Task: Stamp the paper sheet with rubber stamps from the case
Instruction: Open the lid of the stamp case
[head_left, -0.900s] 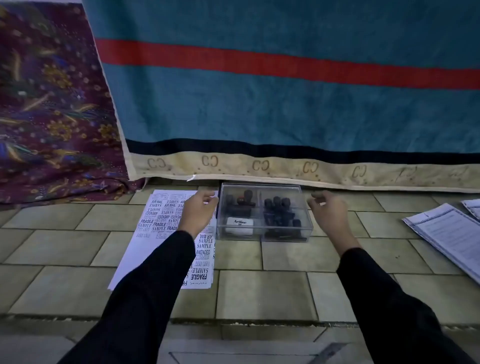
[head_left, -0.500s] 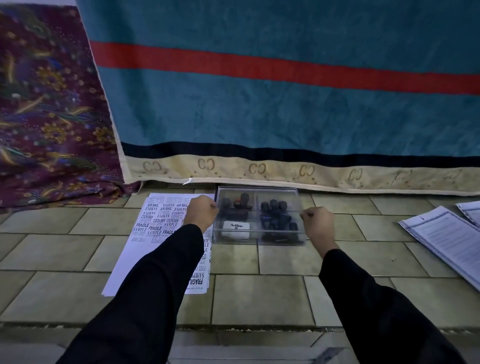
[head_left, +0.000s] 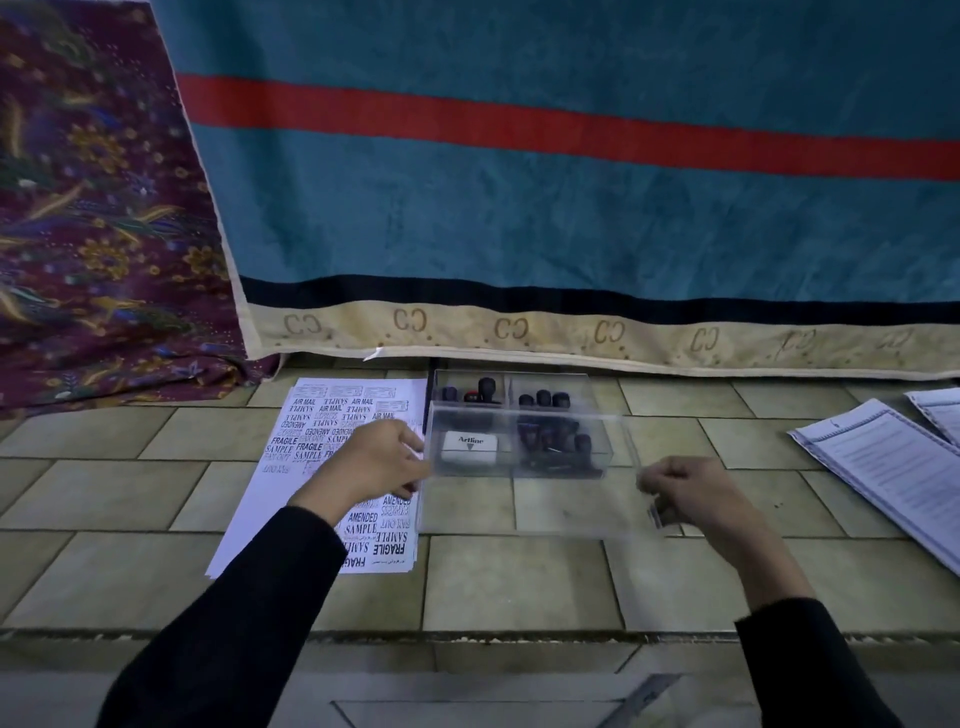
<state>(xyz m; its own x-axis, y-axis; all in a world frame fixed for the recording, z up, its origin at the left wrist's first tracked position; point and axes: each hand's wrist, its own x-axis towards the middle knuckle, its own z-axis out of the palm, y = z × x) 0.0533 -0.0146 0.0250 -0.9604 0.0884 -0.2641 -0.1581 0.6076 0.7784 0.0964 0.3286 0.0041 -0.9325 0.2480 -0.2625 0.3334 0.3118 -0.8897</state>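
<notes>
A clear plastic case (head_left: 602, 415) stands on the tiled floor, holding several black rubber stamps (head_left: 543, 398) and a white Artline ink pad (head_left: 470, 449). Its transparent lid (head_left: 524, 512) is off the case, held in front of it, nearer to me. My left hand (head_left: 371, 462) grips the lid's left edge and my right hand (head_left: 683, 493) pinches its right edge. The white paper sheet (head_left: 311, 434), covered with stamped words such as FRAGILE, SAMPLE and AIR MAIL, lies left of the case, partly under my left arm.
A teal blanket with a red stripe (head_left: 571, 208) hangs close behind the case. A purple patterned cloth (head_left: 93, 234) lies at the back left. Printed papers (head_left: 883, 467) rest on the floor at the right. A step edge (head_left: 467, 636) runs across near me.
Both hands closed on the sides of the case's lid, then lifted it off and drew it toward me. The case and paper stayed where they were.
</notes>
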